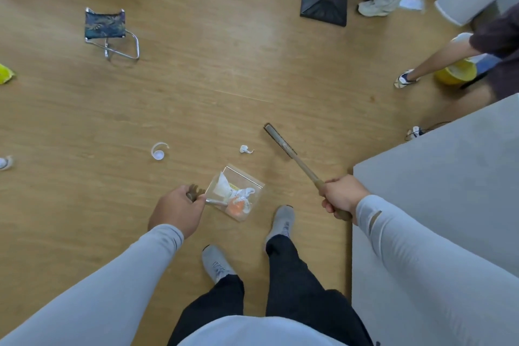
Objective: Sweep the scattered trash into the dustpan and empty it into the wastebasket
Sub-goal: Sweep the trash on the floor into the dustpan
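My left hand (177,209) grips the handle of a clear dustpan (254,184) held low over the wooden floor; white, yellow and orange scraps lie inside it. My right hand (341,195) is closed around the wooden handle of a small broom (280,143), whose head points up and to the left, just right of a crumpled white scrap (245,149). A white curled strip with a small cap (158,151) lies further left. Another white piece (5,162) sits at the left edge. A yellow wastebasket (456,73) stands at the far right, partly hidden by a person.
A grey surface (449,182) fills the right side beside my right arm. A small folding stool (108,31) stands at the upper left, a black stand base (324,5) at the top. Two other people are at the upper right. A yellow object (5,73) lies at the left edge.
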Demonstrator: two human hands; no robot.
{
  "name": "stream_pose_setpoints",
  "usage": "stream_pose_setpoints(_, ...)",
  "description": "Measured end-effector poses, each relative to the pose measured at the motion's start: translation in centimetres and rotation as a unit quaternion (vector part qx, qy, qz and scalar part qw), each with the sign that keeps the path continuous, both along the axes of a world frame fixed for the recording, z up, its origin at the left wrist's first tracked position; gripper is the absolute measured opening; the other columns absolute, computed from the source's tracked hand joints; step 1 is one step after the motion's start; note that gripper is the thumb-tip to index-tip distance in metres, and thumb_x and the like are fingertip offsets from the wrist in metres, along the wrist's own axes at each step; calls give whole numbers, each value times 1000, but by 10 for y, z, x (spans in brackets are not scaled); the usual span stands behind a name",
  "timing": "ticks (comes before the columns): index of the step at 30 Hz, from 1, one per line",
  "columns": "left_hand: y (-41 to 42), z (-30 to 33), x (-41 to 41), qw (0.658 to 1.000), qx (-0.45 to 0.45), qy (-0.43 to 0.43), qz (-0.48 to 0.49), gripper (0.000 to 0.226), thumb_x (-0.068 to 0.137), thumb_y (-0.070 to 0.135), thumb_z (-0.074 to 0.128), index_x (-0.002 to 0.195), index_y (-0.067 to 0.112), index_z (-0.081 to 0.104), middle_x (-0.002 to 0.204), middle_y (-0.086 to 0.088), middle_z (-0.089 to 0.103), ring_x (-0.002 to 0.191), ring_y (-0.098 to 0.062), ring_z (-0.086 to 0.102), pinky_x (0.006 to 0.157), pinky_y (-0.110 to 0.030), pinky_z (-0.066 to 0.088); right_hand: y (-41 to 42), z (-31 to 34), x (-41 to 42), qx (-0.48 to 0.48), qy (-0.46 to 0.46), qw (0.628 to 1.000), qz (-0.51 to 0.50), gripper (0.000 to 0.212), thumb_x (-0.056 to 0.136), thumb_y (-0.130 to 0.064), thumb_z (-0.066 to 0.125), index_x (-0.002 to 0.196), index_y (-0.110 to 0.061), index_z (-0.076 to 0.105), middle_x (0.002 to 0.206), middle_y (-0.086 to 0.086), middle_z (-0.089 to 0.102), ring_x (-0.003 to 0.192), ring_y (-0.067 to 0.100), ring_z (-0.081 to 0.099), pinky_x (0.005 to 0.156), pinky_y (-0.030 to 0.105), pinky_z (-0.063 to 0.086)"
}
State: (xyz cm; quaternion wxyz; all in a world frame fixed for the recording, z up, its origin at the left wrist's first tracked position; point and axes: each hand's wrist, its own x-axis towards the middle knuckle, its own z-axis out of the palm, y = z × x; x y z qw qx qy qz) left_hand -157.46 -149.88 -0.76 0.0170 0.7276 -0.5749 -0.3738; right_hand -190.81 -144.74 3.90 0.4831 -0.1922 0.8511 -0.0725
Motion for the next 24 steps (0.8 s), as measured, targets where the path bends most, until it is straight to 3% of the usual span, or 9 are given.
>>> stream_pose_setpoints(7, -44, -14, -39, 998, 19, -12, 52, 13, 91, 41, 61, 87, 28, 63, 77, 7, 64, 77, -22, 64, 71, -34, 54, -73, -20, -39, 4, -8, 1000, 27, 18, 90, -14, 57, 100, -4, 68, 53, 12, 58, 39, 20, 36, 43, 24, 28)
stream_pose_setpoints(16, -83, -42, -84, 995, 51, -34, 85, 14, 93, 41, 58, 95, 28, 61, 80, 2, 66, 79, -25, 64, 72, -38, 56, -158, -42, -80, 26, 5, 988, 149, 12, 89, -11, 55, 94, -17, 64, 53, 12, 56, 36, 19, 33, 37, 18, 27)
stream_pose_setpoints(20, -81, -56, -92, 992, 67, -54, 95, 17, 95, 43, 55, 94, 27, 59, 77, 4, 64, 74, -22, 63, 67, -35, 53, -177, -64, -81, 32, 21, 971, 235, 14, 88, -13, 54, 93, -25, 59, 57, 11, 64, 44, 25, 50, 47, 26, 42)
stream_pose_setpoints(22, -78, -61, -100, 992, 65, -65, 85, 18, 96, 44, 54, 91, 26, 56, 75, 5, 63, 72, -21, 62, 62, -33, 49, -181, -78, -78, 41, 33, 961, 272, 16, 88, -14, 54, 100, -23, 60, 56, 9, 66, 49, 25, 58, 56, 30, 48)
stream_pose_setpoints(24, -76, -62, -107, 992, 65, -70, 81, 18, 97, 45, 54, 95, 27, 56, 77, 6, 62, 72, -21, 61, 60, -32, 48, -182, -87, -74, 58, 27, 957, 283, 23, 88, -13, 54, 108, -18, 63, 56, 9, 66, 49, 25, 60, 54, 29, 48)
